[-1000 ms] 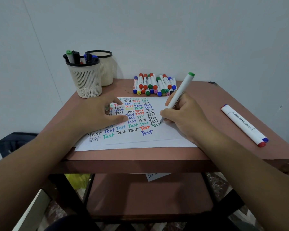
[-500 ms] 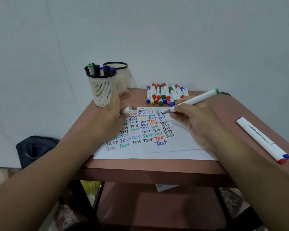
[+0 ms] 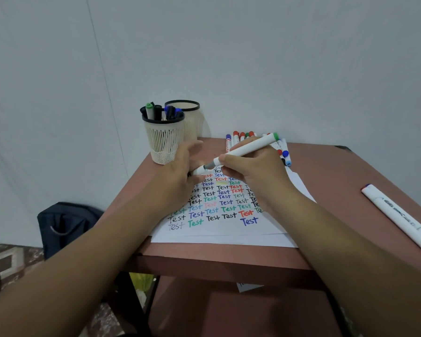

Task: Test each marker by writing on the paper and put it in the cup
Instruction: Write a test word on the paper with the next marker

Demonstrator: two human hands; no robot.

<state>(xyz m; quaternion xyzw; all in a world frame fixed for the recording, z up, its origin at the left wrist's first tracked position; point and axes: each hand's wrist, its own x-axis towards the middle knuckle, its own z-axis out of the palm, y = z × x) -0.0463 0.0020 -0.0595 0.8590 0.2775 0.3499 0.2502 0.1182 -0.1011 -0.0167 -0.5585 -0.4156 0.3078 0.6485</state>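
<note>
Two mesh cups (image 3: 164, 139) at 11 o'clock, one paper stack (image 3: 219, 229) in the middle, one big marker (image 3: 399, 218) at 3 o'clock, one marker pile (image 3: 243, 137) at 12 o'clock, too bunched to count, two hands (image 3: 180, 181)

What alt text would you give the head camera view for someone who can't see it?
Over a paper covered in colored "Test" words, the right hand brings a green-ended marker tip-first to the cap held by the left hand. A mesh cup of markers stands behind.

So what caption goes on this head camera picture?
Right hand pushing a green marker into the cap held by the left hand.
</note>
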